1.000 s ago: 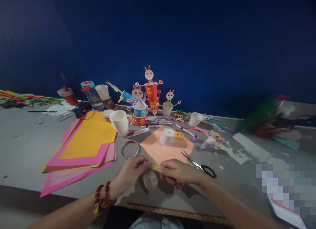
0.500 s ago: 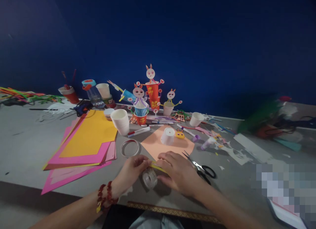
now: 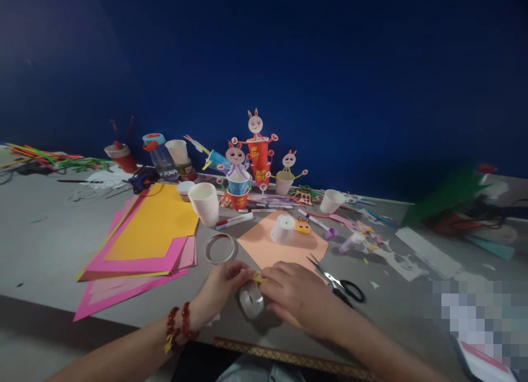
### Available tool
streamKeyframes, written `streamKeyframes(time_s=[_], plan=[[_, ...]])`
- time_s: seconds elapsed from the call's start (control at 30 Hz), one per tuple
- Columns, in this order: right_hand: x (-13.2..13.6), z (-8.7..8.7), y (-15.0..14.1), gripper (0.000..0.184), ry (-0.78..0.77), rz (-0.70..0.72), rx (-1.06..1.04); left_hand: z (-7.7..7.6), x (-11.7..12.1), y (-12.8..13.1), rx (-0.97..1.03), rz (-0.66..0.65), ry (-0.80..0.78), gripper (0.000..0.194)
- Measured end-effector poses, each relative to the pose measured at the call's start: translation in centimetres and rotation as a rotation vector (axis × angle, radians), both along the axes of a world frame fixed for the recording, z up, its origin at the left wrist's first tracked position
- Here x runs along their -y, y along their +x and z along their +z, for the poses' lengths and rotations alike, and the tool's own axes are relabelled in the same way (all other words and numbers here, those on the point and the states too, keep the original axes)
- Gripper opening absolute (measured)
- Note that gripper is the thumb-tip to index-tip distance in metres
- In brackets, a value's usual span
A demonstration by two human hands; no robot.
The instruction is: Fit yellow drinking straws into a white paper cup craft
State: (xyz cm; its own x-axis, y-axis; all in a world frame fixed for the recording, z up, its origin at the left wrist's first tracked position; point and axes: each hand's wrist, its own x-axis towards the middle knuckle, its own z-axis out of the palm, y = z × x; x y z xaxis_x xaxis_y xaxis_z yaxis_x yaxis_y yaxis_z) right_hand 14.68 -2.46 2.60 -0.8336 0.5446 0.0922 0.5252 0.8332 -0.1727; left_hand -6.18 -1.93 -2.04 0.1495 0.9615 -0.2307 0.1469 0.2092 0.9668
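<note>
Near the table's front edge, my left hand (image 3: pixel 226 287) pinches one end of a thin yellow strip (image 3: pixel 258 278). Closed over its other end is my right hand (image 3: pixel 292 294), which hides most of it. A roll of clear tape (image 3: pixel 251 302) sits just below the strip, between both hands; whether a finger touches it I cannot tell. Beyond my hands, an upturned white paper cup (image 3: pixel 282 230) stands on a peach paper sheet (image 3: pixel 259 244), beside a small yellow cut-out face with ears (image 3: pixel 303 226). Black-handled scissors (image 3: pixel 336 282) lie partly spread to the right.
Coloured paper sheets (image 3: pixel 148 222) are stacked at left. A tape ring (image 3: pixel 219 248) and stacked white cups (image 3: pixel 204 204) stand nearby. Paper-cup rabbit figures (image 3: pixel 259 151) rise at the back. Markers (image 3: pixel 234 221), a glue stick (image 3: pixel 350 243) and paper scraps (image 3: pixel 400 258) lie around.
My right hand has closed in toward my left, so less of the yellow strip shows between them. The tape roll has turned slightly. The whole view has shifted a little.
</note>
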Motion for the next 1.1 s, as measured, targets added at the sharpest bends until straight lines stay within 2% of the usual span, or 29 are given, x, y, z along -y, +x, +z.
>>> streamKeyframes(time_s=[0.1, 0.2, 0.27, 0.37, 0.4, 0.47, 0.6, 0.8, 0.97, 1.03, 1.1], plan=[[0.4, 0.5, 0.1, 0.021, -0.141, -0.183, -0.085, -0.2, 0.1, 0.1, -0.041, -0.029, 0.004, 0.042], [0.3, -0.6, 0.1, 0.016, -0.389, -0.408, -0.206, 0.1, 0.4, 0.1, -0.121, -0.07, 0.035, 0.039], [-0.2, -2.1, 0.1, 0.018, -0.665, -0.452, -0.344, 0.5, 0.5, -0.1, -0.184, -0.097, 0.066, 0.036], [-1.0, -4.4, -0.1, 0.036, -1.207, -0.438, -0.563, 0.8, 0.7, -0.3, -0.282, -0.141, 0.112, 0.033], [-1.2, -5.0, -0.2, 0.042, -1.329, -0.441, -0.603, 0.8, 0.7, -0.4, -0.311, -0.155, 0.123, 0.032], [-1.6, -5.8, -0.6, 0.051, -1.442, -0.468, -0.642, 0.6, 0.8, -0.6, -0.361, -0.175, 0.147, 0.031], [-1.7, -5.8, -1.2, 0.05, -1.401, -0.543, -0.649, -0.3, 0.7, -0.9, -0.456, -0.193, 0.24, 0.03], [-1.9, -5.6, -1.7, 0.034, -1.295, -0.579, -0.62, -1.0, 0.0, -1.7, -0.559, -0.238, 0.455, 0.02], [-2.5, -5.6, -2.0, 0.017, -1.233, -0.615, -0.569, -1.1, -0.6, -2.3, -0.591, -0.231, 0.541, 0.01], [-2.7, -5.4, -2.0, 0.011, -1.215, -0.615, -0.541, -1.1, -0.7, -2.7, -0.604, -0.232, 0.641, 0.012], [-2.9, -5.2, -2.1, 0.011, -1.201, -0.61, -0.514, -0.9, -0.5, -3.1, -0.636, -0.301, 0.784, 0.02]])
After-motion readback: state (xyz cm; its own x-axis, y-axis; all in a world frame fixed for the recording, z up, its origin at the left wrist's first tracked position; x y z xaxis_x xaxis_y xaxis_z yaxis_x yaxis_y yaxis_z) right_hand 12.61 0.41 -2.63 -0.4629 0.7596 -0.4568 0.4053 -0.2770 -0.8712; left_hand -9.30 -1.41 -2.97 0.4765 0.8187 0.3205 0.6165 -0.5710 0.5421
